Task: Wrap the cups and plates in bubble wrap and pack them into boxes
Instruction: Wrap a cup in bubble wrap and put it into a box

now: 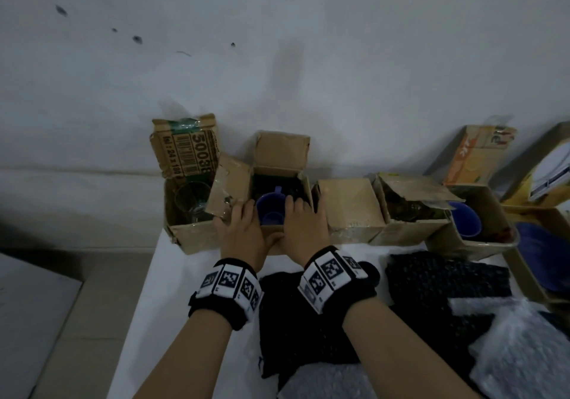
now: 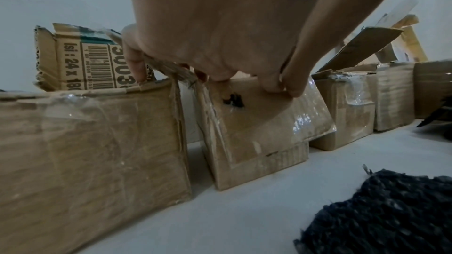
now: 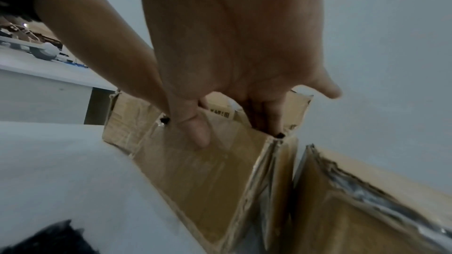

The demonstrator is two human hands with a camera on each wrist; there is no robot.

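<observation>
Two hands grip one small cardboard box (image 1: 279,164) at the table's (image 1: 172,275) far edge: left hand (image 1: 239,229) and right hand (image 1: 303,224) curl fingers over its front rim, thumbs outside. Inside sits a blue cup (image 1: 270,212). Black bubble wrap (image 1: 444,278) lies nearer the front edge.

Blue cup (image 1: 269,213) between the fingers, in a brown cardboard box (image 1: 279,155); black bubble wrap (image 1: 303,315) below the wrists; black-and-white checker tags on both wristbands (image 1: 226,287); clear bubble wrap (image 1: 521,355) off right, beyond the fingers' reach.
</observation>
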